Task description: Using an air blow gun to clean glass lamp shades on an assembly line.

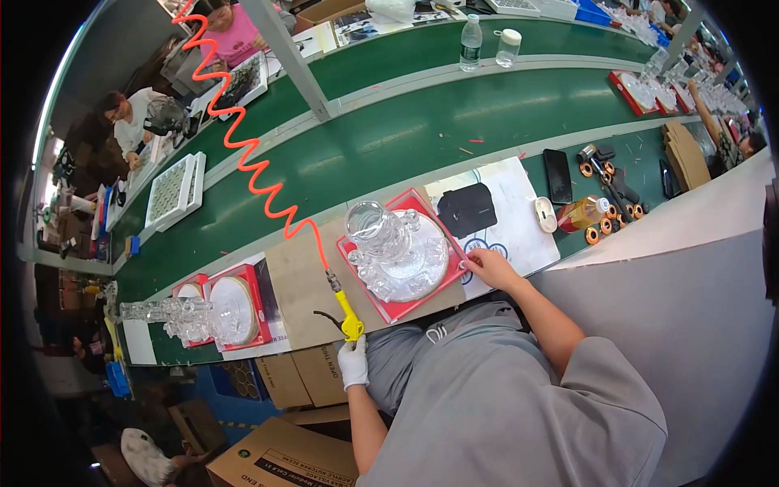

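Note:
My left hand (353, 363), in a white glove, grips a yellow air blow gun (349, 319) with a black trigger; its orange coiled hose (243, 138) runs up to the far left. The nozzle points at a clear glass piece (389, 243) with a round base and a cup-shaped top. The glass stands on a red tray (391, 310) on a sheet of brown cardboard (300, 284). My bare right hand (487, 266) rests on the tray's right corner, fingers holding its edge.
Left of me stand two more red trays (251, 280) with glass pieces (174, 312). To the right lie a white sheet (519, 219) with a black pad, a phone (557, 174), a yellow bottle (580, 213) and orange rings. Other people work along the green conveyor (389, 130). Cardboard boxes (308, 373) sit below.

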Tool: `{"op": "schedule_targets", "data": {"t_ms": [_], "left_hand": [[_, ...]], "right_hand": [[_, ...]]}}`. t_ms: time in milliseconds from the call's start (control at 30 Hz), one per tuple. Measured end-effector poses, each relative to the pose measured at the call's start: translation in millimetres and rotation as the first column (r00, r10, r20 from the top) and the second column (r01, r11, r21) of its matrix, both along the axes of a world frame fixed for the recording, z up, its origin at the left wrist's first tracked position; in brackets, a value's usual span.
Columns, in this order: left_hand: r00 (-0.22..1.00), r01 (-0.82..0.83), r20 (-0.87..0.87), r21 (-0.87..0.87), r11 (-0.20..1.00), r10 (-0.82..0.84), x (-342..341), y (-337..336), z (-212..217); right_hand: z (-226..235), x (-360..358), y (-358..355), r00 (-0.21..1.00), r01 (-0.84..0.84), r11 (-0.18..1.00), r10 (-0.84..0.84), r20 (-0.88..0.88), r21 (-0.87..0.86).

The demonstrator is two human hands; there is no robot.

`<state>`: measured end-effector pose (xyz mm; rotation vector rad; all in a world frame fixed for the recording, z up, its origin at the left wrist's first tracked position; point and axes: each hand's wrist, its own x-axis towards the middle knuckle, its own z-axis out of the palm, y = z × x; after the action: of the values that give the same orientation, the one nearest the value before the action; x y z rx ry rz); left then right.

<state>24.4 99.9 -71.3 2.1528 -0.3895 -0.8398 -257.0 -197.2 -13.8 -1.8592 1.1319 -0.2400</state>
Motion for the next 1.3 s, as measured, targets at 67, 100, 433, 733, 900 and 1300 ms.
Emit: {"op": "schedule_targets", "data": {"t_ms": [67, 100, 433, 733, 900, 1300], "left_hand": [[1.000, 0.007, 0.016, 0.023, 1.000, -0.007, 0.9, -2.1, 0.9], [1.000, -0.013, 0.009, 0.002, 1.000, 0.013, 0.7, -0.8, -0.4], [1.000, -0.015, -0.019, 0.002, 1.000, 0.015, 4.5, -2.6, -0.7], [0.999, -0.033, -0.004, -0.050, 0.998, 0.033, 2.4, -1.2, -3.1], [1.000, -0.026, -0.015, -0.037, 0.999, 0.026, 2.3, -4.9, -1.1], [1.000, -0.017, 0.013, 0.014, 1.000, 0.017, 0.3, -3.2, 4.4]], "right_hand": [[5.4, 5.2, -2.3, 0.991, -0.081, 0.992, 0.070, -0.115, -0.092], [6.4, 6.6, -1.7, 0.973, -0.149, 0.969, 0.108, -0.206, -0.195], [17.9, 14.1, -14.7, 0.798, -0.509, 0.824, 0.344, -0.495, -0.249], [13.5, 13.2, -24.4, 0.961, -0.189, 0.943, 0.120, -0.251, -0.274], [-15.6, 32.1, -48.5, 0.997, 0.069, 0.997, -0.070, 0.029, 0.015], [-6.8, 65.3, -50.4, 0.946, 0.296, 0.955, -0.296, 0.132, 0.022]]}}
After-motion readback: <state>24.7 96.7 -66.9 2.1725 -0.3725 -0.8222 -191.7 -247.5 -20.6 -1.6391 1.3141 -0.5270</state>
